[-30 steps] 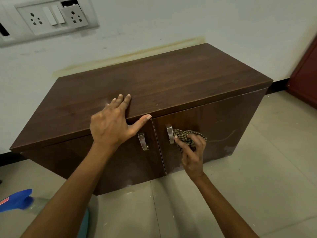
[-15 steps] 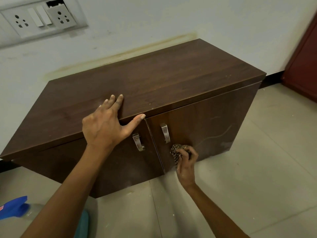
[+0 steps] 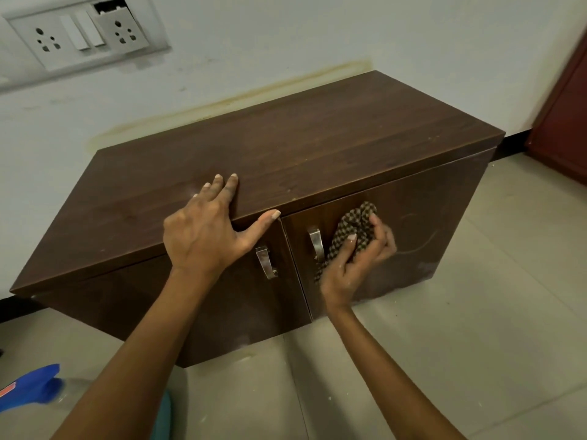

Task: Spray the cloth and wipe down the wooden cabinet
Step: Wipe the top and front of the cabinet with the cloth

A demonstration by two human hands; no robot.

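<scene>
A low dark wooden cabinet point(image 3: 317, 154) with two front doors and metal handles stands on the floor against the white wall. My right hand point(image 3: 359, 265) grips a bunched checkered cloth point(image 3: 352, 230) and presses it against the upper part of the right door, just right of its handle point(image 3: 316, 242). My left hand point(image 3: 206, 230) lies flat on the cabinet's front top edge, fingers spread, thumb over the lip above the left door handle point(image 3: 266, 262). A spray bottle with a blue head point(image 3: 35, 387) lies on the floor at the lower left.
A switch and socket panel point(image 3: 82, 33) is on the wall at the upper left. A dark red door or panel point(image 3: 565, 122) stands at the right edge. Pale floor tiles point(image 3: 476, 312) run in front of the cabinet. A teal object point(image 3: 163, 417) shows beside my left forearm.
My right hand dropped with the cloth to the lower part of the right door, then came back up to its upper part. My left hand stayed on the cabinet top.
</scene>
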